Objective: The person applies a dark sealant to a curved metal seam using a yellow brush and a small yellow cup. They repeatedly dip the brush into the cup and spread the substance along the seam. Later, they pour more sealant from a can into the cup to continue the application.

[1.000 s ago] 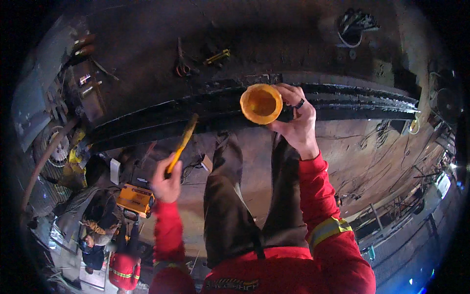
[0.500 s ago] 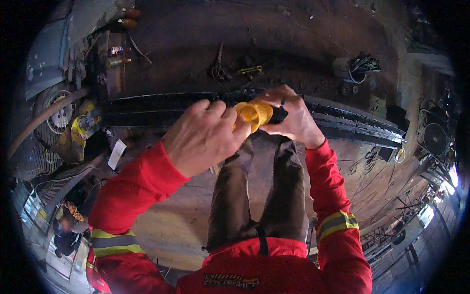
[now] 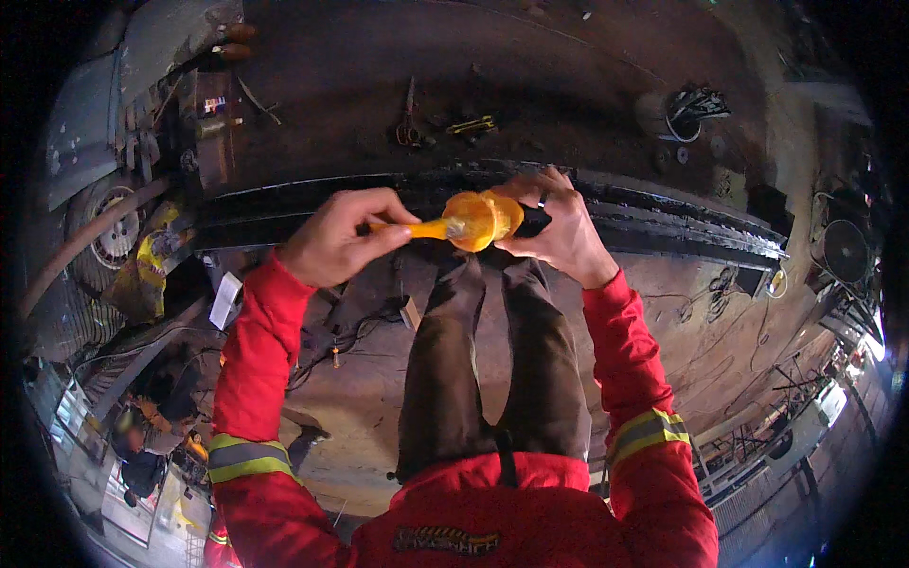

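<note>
In front of me my left hand (image 3: pixel 350 237) pinches the yellow handle of what looks like a small brush (image 3: pixel 421 229), with fingertips and thumb closed near its end. The pale tip of the brush lies against a rounded, orange-yellow, cup-like piece (image 3: pixel 492 220). My right hand (image 3: pixel 559 227) grips that piece from its right side, thumb below and fingers above, with a dark gap near the palm. I cannot tell exactly what kind of thing the piece is. Both hands are held up over long black metal bars (image 3: pixel 663 213).
Beyond the bars lie scissors (image 3: pixel 408 121) and a yellow tool (image 3: pixel 472 124) on a brown surface. A white bucket (image 3: pixel 653 115) holding dark rods stands at the far right. A wheel (image 3: pixel 115 227) and a curved pipe (image 3: pixel 59 260) are at the left. Another person (image 3: pixel 142 454) is at the lower left.
My left hand has drawn back left from the orange-yellow piece, showing the yellow handle between its fingers. My right hand stays nearly in place, holding the piece.
</note>
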{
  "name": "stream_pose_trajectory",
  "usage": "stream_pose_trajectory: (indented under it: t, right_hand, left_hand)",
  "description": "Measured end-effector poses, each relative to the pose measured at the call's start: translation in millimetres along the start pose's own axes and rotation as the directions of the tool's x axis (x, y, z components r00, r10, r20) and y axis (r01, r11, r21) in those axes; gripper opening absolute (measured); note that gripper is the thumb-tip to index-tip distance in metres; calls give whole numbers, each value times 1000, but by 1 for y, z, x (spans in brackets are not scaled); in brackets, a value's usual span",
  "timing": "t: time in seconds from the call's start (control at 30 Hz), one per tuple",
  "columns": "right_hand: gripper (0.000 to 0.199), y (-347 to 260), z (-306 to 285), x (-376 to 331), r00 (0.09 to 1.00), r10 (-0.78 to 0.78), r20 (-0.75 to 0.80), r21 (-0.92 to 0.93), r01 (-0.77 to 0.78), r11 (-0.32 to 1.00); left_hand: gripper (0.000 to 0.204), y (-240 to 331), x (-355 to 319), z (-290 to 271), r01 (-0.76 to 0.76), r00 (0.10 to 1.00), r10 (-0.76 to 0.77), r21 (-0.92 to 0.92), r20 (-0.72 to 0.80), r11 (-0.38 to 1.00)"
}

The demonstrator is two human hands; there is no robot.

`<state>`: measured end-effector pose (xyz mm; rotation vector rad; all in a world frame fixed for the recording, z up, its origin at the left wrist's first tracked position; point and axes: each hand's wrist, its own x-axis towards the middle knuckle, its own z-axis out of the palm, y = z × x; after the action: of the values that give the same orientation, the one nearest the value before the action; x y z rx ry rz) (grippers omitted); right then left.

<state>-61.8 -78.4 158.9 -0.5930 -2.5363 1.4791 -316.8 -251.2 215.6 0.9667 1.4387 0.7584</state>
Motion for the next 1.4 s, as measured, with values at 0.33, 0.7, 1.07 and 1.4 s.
stream_pose_trajectory:
  t: [0.33,0.7,1.07,1.4]
  right_hand:
    - [60,26,-42,-30,982,79,-171,-62,-90,994]
    - [59,42,-90,-44,935,103,-339,-40,-124,991]
    - [63,76,-144,-28,780,227,-584,187,-143,972]
    - [65,137,-83,-74,664,429,-612,186,-406,895]
  left_hand:
    - [14,-26,9,53,148,976,-218,-661,-25,735]
    - [16,-6,31,104,36,987,-147,-798,-66,602]
    - [23,43,-2,105,-259,945,-52,-838,-322,481]
    - [24,18,9,34,36,894,-186,-347,-408,937]
